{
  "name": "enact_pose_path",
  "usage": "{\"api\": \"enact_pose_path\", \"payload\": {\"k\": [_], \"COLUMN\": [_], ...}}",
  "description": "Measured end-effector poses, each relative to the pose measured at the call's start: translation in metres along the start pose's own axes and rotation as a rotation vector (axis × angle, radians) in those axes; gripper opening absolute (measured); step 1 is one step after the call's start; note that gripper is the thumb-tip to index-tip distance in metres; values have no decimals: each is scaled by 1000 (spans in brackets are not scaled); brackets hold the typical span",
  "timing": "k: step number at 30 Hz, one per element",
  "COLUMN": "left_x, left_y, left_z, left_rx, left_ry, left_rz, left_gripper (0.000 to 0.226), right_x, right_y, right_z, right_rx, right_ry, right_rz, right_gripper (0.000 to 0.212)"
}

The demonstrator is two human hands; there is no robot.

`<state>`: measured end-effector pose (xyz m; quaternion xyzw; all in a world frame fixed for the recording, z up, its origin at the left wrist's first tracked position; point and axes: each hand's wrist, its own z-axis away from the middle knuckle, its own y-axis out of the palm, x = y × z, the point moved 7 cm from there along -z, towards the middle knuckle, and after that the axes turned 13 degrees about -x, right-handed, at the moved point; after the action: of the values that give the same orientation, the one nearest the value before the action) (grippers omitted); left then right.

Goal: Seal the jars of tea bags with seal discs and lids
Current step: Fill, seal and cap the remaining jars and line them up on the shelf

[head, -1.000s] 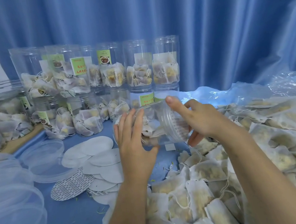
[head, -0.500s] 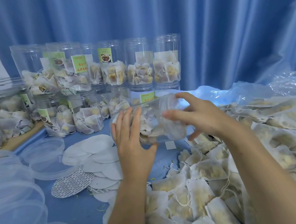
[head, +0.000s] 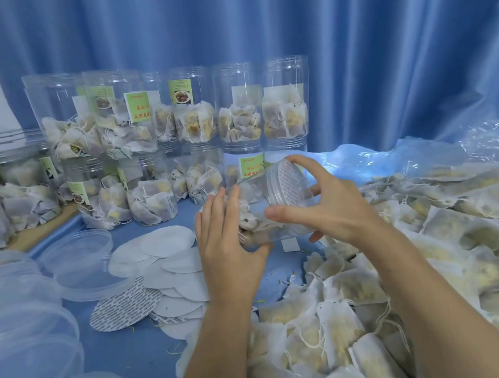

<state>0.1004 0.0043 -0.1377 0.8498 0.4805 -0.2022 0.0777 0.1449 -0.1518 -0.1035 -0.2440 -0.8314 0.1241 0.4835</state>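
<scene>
A clear plastic jar of tea bags (head: 255, 217) lies tilted on its side above the blue table, its lidded end up and to the right. My left hand (head: 229, 247) wraps round the jar's base end. My right hand (head: 325, 206) curls round the clear lid (head: 286, 183), through which the patterned seal disc shows. White seal discs (head: 162, 263) lie scattered on the table to the left, one (head: 126, 304) with its printed side up. Loose clear lids (head: 83, 265) sit further left.
Rows of filled jars (head: 187, 127), stacked two high, stand at the back against a blue curtain. More lidded jars (head: 0, 200) are on the left. A big heap of loose tea bags (head: 416, 277) on plastic sheet covers the right side. Stacked lids (head: 17, 353) fill the lower left.
My right hand has turned round the lid, thumb swinging from the top to the near side. The jar has tipped so the lid's face with the seal pattern now points up-right.
</scene>
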Motion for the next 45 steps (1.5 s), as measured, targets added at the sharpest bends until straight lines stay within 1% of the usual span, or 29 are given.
{"api": "enact_pose_path", "payload": {"k": [2, 3, 4, 5, 6, 7, 8, 9, 10, 11, 12, 13, 16, 18, 21, 22, 23, 24, 25, 28, 31, 34, 35, 37, 39, 41, 43, 45], "left_x": [-4, -6, -6, -4, 0, 5, 8, 9, 9, 8, 6, 2, -8, -15, -24, -24, -23, -21, -16, 6, 25, 48, 57, 75, 93, 112, 131, 149], "left_y": [1, 2, 3, 3, 3, 3, 6, 10, 14, 18, 20, 21, 16, 2, -31, -43, -56, -67, -80, -124, -175, -227, -244, -279, -315, -348, -377, -399], "left_z": [1, 0, -1, -2, -4, -4, -5, -4, -6, -9, -14, -21, -49, -70, -96, -102, -107, -111, -114, -123, -130, -134, -135, -139, -142, -143, -144, -142], "left_rx": [-27, -37, -46, -58, -64, -60, -48, -26, 5, 49, 103, 165, 379, 484, 548, 561, 577, 594, 598, 546, 460, 343, 302, 220, 179, 163, 117, 100], "left_ry": [32, 23, -21, -106, -230, -381, -534, -651, -720, -748, -752, -746, -720, -663, -575, -560, -546, -534, -527, -565, -568, -632, -649, -684, -719, -771, -811, -843], "left_rz": [-28, -42, -43, -20, 34, 125, 243, 346, 406, 413, 385, 328, 161, 44, -55, -78, -87, -89, -85, -44, -26, -61, -73, -87, -109, -140, -157, -191], "left_gripper": [84, 86, 90, 93, 97, 101, 104, 106, 107, 105, 101, 98, 90, 86, 100, 97, 89, 80, 77, 94, 98, 104, 103, 92, 84, 86, 80, 90], "right_x": [-6, -6, -5, -2, 1, 5, 8, 11, 14, 16, 18, 19, 27, 39, 62, 70, 79, 87, 95, 126, 167, 215, 231, 258, 283, 304, 323, 337], "right_y": [3, 4, 5, 5, 6, 7, 8, 10, 12, 12, 11, 10, 9, 11, 23, 29, 35, 40, 45, 62, 83, 111, 123, 149, 178, 210, 241, 269], "right_z": [0, 0, -2, -3, -4, -5, -5, -4, -4, -4, -4, -4, -4, -1, 11, 17, 24, 32, 40, 59, 71, 82, 85, 92, 100, 109, 118, 126], "right_rx": [-44, -74, -99, -115, -126, -130, -122, -105, -86, -77, -77, -83, -125, -164, -207, -211, -216, -219, -214, -142, -60, 11, 34, 89, 149, 216, 278, 318], "right_ry": [104, 137, 142, 129, 115, 109, 108, 105, 100, 103, 112, 123, 123, 114, 138, 145, 141, 122, 89, -39, -151, -264, -290, -326, -352, -359, -362, -372], "right_rz": [-156, -232, -279, -309, -340, -369, -384, -391, -407, -439, -477, -507, -563, -608, -692, -719, -731, -726, -711, -640, -536, -460, -455, -455, -461, -457, -438, -393], "right_gripper": [83, 85, 92, 103, 115, 122, 123, 114, 97, 81, 71, 67, 69, 70, 73, 76, 79, 81, 80, 76, 74, 71, 70, 68, 67, 68, 74, 77]}}
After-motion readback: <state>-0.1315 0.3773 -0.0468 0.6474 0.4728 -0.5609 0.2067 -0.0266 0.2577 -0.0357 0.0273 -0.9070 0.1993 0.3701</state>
